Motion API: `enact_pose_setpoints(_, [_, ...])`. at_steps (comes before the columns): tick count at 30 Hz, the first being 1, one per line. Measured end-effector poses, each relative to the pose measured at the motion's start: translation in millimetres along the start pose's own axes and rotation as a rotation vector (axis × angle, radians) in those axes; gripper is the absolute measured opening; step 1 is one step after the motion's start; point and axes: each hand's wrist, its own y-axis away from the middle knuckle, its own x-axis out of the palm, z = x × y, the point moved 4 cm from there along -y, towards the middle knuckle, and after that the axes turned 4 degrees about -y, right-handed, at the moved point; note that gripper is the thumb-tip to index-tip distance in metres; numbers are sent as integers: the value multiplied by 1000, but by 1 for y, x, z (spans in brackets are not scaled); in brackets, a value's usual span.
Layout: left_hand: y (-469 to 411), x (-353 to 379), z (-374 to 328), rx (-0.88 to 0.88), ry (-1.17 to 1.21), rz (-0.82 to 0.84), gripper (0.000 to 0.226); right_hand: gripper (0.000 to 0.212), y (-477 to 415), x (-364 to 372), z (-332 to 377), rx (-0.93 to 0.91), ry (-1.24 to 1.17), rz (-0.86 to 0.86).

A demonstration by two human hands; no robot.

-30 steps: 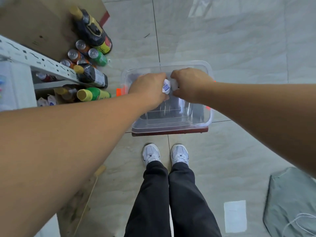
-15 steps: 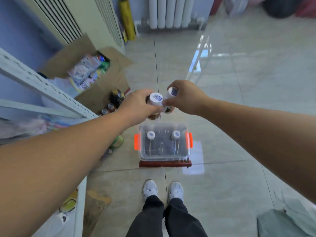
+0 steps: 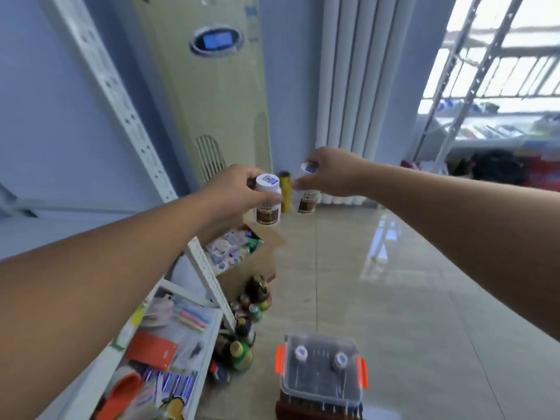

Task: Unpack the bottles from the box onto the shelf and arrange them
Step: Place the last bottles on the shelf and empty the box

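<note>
Fingers (image 3: pixel 269 197) grip bottles (image 3: pixel 268 214) above glossy tiled floor (image 3: pixel 394 298).

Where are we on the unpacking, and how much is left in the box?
Done: none of these white-capped bottles shows on the shelf yet. In hand: the left hand holds a bottle and the right hand a second bottle, both high above the box. Left: two more bottles stand in the box, then arranging.
</note>
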Motion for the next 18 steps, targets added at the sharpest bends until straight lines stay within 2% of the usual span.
enact_pose_setpoints(4, [48,-63,-12,-38,-79,-116,32,51,-9,-22,56,-127,12,33])
enact_pose_setpoints(9, [130,-123,-16,-131,-170,-331,29,50,-10,-22,142,-370,-17,82])
enact_pose_setpoints(14, [237,-158,-9,-315,-214,-512,51,46,6,20,231,-596,-87,190])
enact_pose_setpoints(18, [340,-171,1,-465,-144,-667,33,52,44,63,309,-791,-108,257])
